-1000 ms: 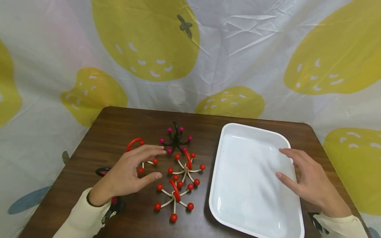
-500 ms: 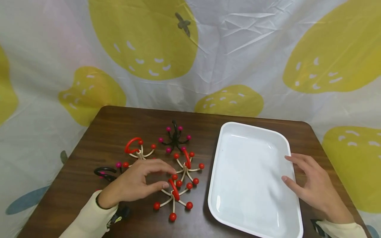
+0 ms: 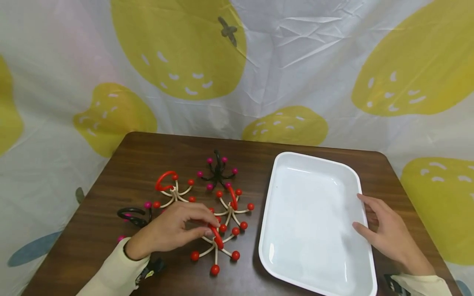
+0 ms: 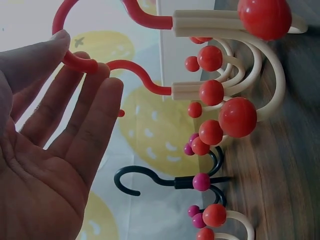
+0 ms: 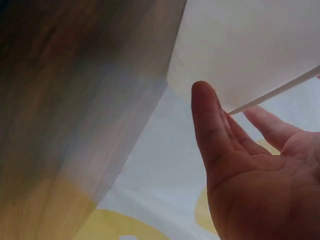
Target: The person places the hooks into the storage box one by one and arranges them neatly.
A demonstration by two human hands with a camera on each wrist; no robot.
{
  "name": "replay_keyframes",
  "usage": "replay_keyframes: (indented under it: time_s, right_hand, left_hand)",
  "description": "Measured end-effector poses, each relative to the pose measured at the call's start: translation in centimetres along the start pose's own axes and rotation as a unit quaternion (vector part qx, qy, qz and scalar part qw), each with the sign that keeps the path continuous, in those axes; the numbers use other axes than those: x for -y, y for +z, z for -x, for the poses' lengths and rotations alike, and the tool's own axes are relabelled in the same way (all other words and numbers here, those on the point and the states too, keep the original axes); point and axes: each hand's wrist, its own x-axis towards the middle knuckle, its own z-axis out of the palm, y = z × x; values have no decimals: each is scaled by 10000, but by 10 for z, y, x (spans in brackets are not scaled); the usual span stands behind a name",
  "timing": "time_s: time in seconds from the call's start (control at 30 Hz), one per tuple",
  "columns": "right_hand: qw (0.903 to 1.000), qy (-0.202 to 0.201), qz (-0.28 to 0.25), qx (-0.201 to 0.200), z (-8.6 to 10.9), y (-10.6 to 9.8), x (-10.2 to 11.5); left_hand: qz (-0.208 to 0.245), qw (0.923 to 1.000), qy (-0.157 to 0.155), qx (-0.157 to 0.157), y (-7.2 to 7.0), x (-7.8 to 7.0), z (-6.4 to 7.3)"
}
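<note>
A claw massager (image 3: 216, 243) with a red hook handle and cream legs ending in red balls stands on the table. My left hand (image 3: 177, 226) pinches the top of its hook between thumb and fingertips; the left wrist view shows the thumb (image 4: 35, 60) against the red hook (image 4: 135, 12). A matching massager (image 3: 231, 208) stands just behind it, and another (image 3: 174, 191) is partly hidden by my hand. To the right is a white tray (image 3: 263, 230). My right hand (image 3: 389, 234) is at its right rim, fingers relaxed; I cannot tell whether they touch it.
A black massager (image 3: 217, 172) with magenta balls stands at the back. Another black one (image 3: 135, 216) is at the left, partly behind my left wrist. The dark wooden table (image 3: 252, 152) backs onto a lemon-patterned cloth (image 3: 266, 74).
My left hand has moved right and down to the front massager and taken its hook between thumb and fingers. My right hand has shifted slightly right, along the tray's rim.
</note>
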Motion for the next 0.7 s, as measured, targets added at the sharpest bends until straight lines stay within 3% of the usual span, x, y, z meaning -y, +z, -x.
replay_keyframes:
  time_s: [0.23,0.7]
  right_hand:
    - [9979,254,-572,143,1,-2,-4]
    - [9959,457,-727,295,-5,-2,-6]
  left_hand:
    - [72,10000,22,2,1,2,0]
    - [62,9998,-86,164,-1,-2,0]
